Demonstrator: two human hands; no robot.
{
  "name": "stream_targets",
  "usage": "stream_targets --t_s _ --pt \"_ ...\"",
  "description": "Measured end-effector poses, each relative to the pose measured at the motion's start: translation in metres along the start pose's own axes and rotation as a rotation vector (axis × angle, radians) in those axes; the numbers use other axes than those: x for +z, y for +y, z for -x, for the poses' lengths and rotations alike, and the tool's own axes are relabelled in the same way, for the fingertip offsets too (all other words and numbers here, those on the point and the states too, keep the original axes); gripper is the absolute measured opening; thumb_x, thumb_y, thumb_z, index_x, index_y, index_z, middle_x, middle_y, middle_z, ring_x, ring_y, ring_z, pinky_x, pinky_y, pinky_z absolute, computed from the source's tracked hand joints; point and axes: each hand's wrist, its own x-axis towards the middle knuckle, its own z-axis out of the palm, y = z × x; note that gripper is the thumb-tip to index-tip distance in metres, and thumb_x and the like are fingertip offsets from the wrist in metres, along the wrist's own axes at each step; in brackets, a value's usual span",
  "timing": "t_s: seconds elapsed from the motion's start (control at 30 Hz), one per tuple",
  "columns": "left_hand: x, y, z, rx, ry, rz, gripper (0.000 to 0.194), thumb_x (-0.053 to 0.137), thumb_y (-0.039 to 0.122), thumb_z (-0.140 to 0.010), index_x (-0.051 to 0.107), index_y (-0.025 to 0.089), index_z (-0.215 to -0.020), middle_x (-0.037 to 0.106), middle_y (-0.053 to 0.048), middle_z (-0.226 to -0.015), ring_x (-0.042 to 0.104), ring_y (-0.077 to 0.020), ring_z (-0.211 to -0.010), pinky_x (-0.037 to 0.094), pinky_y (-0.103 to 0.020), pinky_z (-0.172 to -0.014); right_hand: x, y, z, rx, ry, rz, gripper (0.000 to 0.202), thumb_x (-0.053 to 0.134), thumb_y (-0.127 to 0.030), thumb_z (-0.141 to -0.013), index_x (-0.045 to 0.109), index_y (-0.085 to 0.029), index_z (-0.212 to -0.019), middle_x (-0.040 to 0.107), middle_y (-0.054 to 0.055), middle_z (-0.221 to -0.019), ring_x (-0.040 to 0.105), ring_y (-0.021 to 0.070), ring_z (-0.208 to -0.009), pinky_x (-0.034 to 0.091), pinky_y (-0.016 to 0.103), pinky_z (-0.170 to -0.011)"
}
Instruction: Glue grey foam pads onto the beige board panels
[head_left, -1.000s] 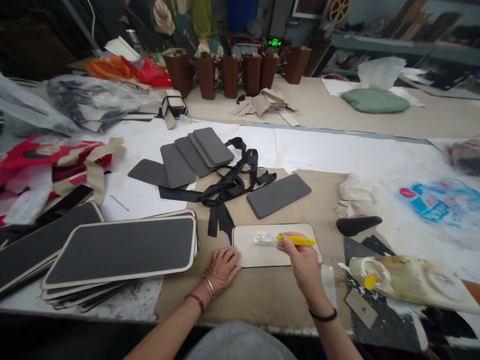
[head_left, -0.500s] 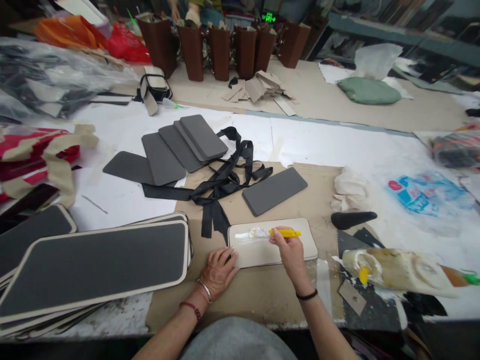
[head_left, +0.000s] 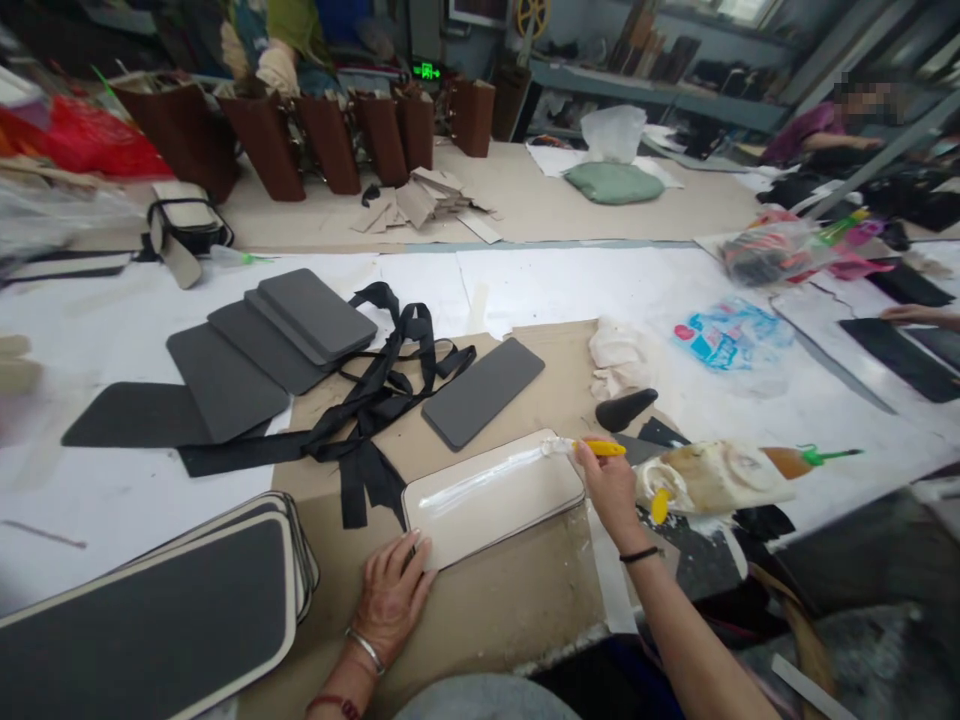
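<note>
A cream rounded panel [head_left: 487,520] lies on the brown board in front of me, with a wet white streak along its upper half. My left hand [head_left: 394,590] rests at its lower left corner, fingers stretched out and touching the edge. In my right hand [head_left: 609,490] is a yellow-handled brush [head_left: 600,448], its white-coated end on the panel's upper right part. Just beyond lies a dark grey panel [head_left: 484,393]. To the right, a cut-open bottle [head_left: 712,478] on its side holds white paste, with another yellow handle [head_left: 660,505] sticking out.
Stacked cream-edged dark panels [head_left: 150,620] lie at left. Behind them are grey panels [head_left: 225,380] and tangled black strips [head_left: 375,400]. A black-handled tool [head_left: 626,410] lies near crumpled cloth [head_left: 619,355]. Brown bag bodies [head_left: 326,140] line the back; other people work back left and right.
My right hand has drawn the brush to the panel's right end, and the white streak is longer. The panel looks more tilted as the view has turned right.
</note>
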Motion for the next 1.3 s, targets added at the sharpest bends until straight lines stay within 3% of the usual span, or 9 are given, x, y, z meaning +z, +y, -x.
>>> stream_targets --t_s 0.2,0.43,0.7,0.8,0.9,0.97,1.1,1.2,1.3 --pt "-0.001 -0.002 -0.002 0.058 0.044 -0.004 0.028 0.049 0.026 -0.083 0.056 0.021 -0.11 0.061 -0.009 -0.106 0.054 -0.0193 -0.097 0.042 -0.032 -0.08 0.008 -0.017 0.01 -0.281 0.03 0.014 0.031 0.04 -0.042 -0.086 0.059 -0.017 -0.087 0.063 0.01 -0.084 0.059 0.0211 -0.079 0.047 0.035 -0.075" --pt "-0.006 -0.001 -0.004 0.094 0.025 -0.028 0.03 0.046 0.026 -0.085 0.054 0.016 -0.112 0.06 -0.011 -0.108 0.053 -0.0193 -0.098 0.042 -0.032 -0.08 0.03 -0.05 0.065 -0.548 -0.218 -0.03 0.021 0.04 -0.026 -0.09 0.056 -0.022 -0.102 0.061 0.008 -0.093 0.057 0.0186 -0.09 0.05 0.033 -0.081" --pt "-0.008 0.004 -0.005 0.027 0.02 0.016 0.023 0.047 0.025 -0.084 0.056 0.016 -0.104 0.062 -0.011 -0.106 0.054 -0.0201 -0.1 0.042 -0.034 -0.084 0.026 -0.035 0.059 -0.545 -0.128 0.102 0.02 0.044 -0.02 -0.088 0.058 -0.019 -0.102 0.061 0.011 -0.095 0.056 0.0229 -0.094 0.049 0.04 -0.082" --pt "-0.007 0.004 -0.004 0.015 0.028 0.048 0.021 0.049 0.024 -0.083 0.056 0.016 -0.101 0.062 -0.011 -0.107 0.054 -0.0204 -0.101 0.042 -0.035 -0.084 0.034 -0.048 0.076 -0.6 -0.228 0.074 0.022 0.041 -0.014 -0.087 0.059 -0.019 -0.1 0.062 0.01 -0.095 0.055 0.0216 -0.092 0.05 0.038 -0.081" --pt "-0.005 0.003 -0.003 0.018 0.041 0.05 0.021 0.049 0.025 -0.083 0.057 0.016 -0.101 0.061 -0.011 -0.107 0.054 -0.0207 -0.101 0.042 -0.035 -0.084 0.041 -0.071 0.104 -0.673 -0.397 -0.111 0.022 0.044 -0.013 -0.086 0.058 -0.02 -0.102 0.062 0.009 -0.097 0.055 0.0189 -0.093 0.05 0.034 -0.082" --pt "-0.004 0.003 -0.002 0.015 0.043 0.038 0.02 0.049 0.025 -0.083 0.057 0.016 -0.1 0.061 -0.012 -0.105 0.053 -0.0212 -0.099 0.043 -0.035 -0.083 0.044 -0.084 0.12 -0.606 -0.421 -0.258 0.021 0.046 -0.015 -0.086 0.057 -0.02 -0.103 0.062 0.008 -0.098 0.056 0.0176 -0.094 0.049 0.032 -0.084" --pt "-0.006 0.004 -0.002 0.008 0.037 0.028 0.021 0.051 0.027 -0.082 0.057 0.016 -0.099 0.061 -0.011 -0.096 0.054 -0.0208 -0.093 0.044 -0.035 -0.08 0.051 -0.091 0.135 -0.287 -0.403 -0.457 0.014 0.049 -0.023 -0.086 0.059 -0.019 -0.094 0.064 0.006 -0.09 0.059 0.0161 -0.087 0.049 0.029 -0.08" --pt "-0.009 0.004 -0.004 -0.001 0.028 0.029 0.02 0.049 0.029 -0.084 0.057 0.017 -0.097 0.062 -0.008 -0.092 0.054 -0.0198 -0.088 0.044 -0.035 -0.079 0.053 -0.08 0.131 -0.141 -0.421 -0.486 0.015 0.05 -0.028 -0.085 0.061 -0.018 -0.088 0.064 0.006 -0.086 0.06 0.0166 -0.081 0.05 0.029 -0.074" --pt "-0.01 0.005 -0.005 0.011 0.041 0.029 0.019 0.048 0.03 -0.084 0.058 0.017 -0.095 0.063 -0.008 -0.09 0.055 -0.0198 -0.086 0.043 -0.035 -0.078 0.044 -0.053 0.115 -0.122 -0.316 -0.399 0.02 0.051 -0.033 -0.084 0.06 -0.017 -0.089 0.064 0.008 -0.088 0.059 0.0182 -0.083 0.049 0.033 -0.077"
